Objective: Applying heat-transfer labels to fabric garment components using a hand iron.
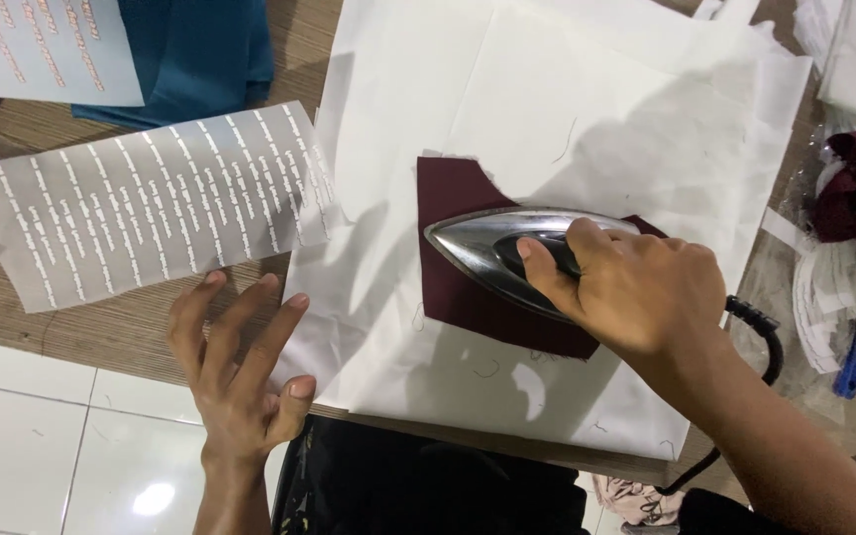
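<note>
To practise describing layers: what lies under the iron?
The iron, gripped by the right hand, sits on maroon fabric over white cloth. The fabric directly beneath is hidden.

Dim overhead light, floor glare, soft shadows

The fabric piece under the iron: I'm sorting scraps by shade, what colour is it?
Dark maroon fabric piece, plain, seen in the head view.

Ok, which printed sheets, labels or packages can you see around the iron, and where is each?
Translucent grey film sheet, rows of white lettering: on the wooden table, above the left hand.
Second lettered sheet, pale with orange rows: top left corner.
Clear plastic wrapping: right edge, under blue snips.
</note>
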